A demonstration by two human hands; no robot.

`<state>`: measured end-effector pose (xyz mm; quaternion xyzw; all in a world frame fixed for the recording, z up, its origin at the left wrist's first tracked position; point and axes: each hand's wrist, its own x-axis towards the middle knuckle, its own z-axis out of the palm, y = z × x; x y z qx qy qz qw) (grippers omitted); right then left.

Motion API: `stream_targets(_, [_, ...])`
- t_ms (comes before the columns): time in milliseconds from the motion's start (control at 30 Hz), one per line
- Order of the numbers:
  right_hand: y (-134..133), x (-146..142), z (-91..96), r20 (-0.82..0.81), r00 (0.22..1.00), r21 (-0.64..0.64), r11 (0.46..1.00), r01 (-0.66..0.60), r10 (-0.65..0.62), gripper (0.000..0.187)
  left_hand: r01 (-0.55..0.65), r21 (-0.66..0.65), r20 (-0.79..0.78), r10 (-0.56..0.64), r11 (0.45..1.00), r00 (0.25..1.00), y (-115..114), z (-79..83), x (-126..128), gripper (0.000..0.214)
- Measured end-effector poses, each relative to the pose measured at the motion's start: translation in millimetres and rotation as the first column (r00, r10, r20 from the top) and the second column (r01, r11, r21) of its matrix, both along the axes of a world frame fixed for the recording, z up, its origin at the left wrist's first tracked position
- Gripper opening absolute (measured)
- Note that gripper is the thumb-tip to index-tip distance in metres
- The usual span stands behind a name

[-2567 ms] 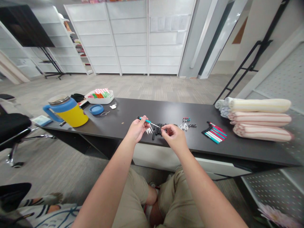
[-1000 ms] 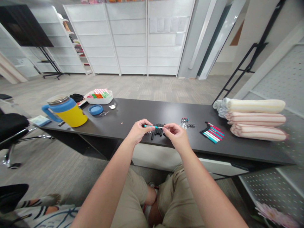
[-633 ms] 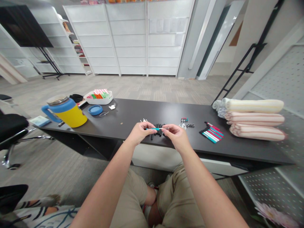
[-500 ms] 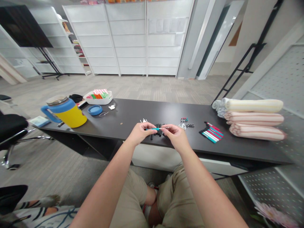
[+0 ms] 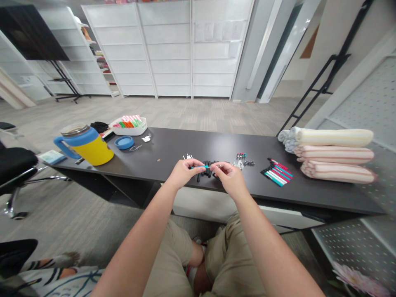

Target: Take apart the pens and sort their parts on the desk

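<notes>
Over the near part of the dark table, my left hand [image 5: 182, 172] is closed in a pinch on a teal pen barrel [image 5: 200, 166]. My right hand [image 5: 228, 173] pinches the thin pale end that sticks out of the barrel towards the right. The exact piece between the right fingertips is too small to make out. Below and behind the hands lie several black pen parts [image 5: 203, 175], partly covered by the fingers. Several thin white sticks [image 5: 187, 156] lie just beyond my left hand. Beyond my right hand are small red- and teal-tipped parts [image 5: 241, 156] and little metallic pieces [image 5: 248, 163].
Red, white and teal pens [image 5: 278, 173] lie in a row to the right, beside rolled striped cloths [image 5: 337, 153]. On the left stand a yellow and blue mug [image 5: 93, 147], a blue lid [image 5: 124, 142] and a white basket [image 5: 130, 131] of colourful packets. Another person's legs show at lower left.
Both hands stay almost in place, still holding the teal barrel and its thin end. The view has shifted very slightly.
</notes>
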<state>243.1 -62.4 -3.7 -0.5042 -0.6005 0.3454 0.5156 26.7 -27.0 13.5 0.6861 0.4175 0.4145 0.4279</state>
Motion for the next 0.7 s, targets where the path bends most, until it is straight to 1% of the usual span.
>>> stream_targets(200, [-0.4, -0.5, -1.0, 0.036, 0.999, 0.022, 1.000, 0.016, -0.016, 0.038, 0.011, -0.002, 0.000, -0.011, 1.000, 1.000, -0.4, 1.7, 0.0, 0.030])
stream_targets(433, [0.4, -1.2, -2.7, 0.077, 0.995, 0.040, 0.998, 0.055, -0.058, 0.040, 0.038, -0.010, 0.002, -0.038, 0.999, 0.999, -1.8, 3.9, 0.3, 0.027])
stream_targets(700, [-1.5, -2.8, -1.9, 0.055, 0.996, 0.043, 0.997, 0.071, -0.074, 0.040, 0.029, -0.006, -0.002, -0.029, 1.000, 1.000, -1.1, 3.0, 0.3, 0.025])
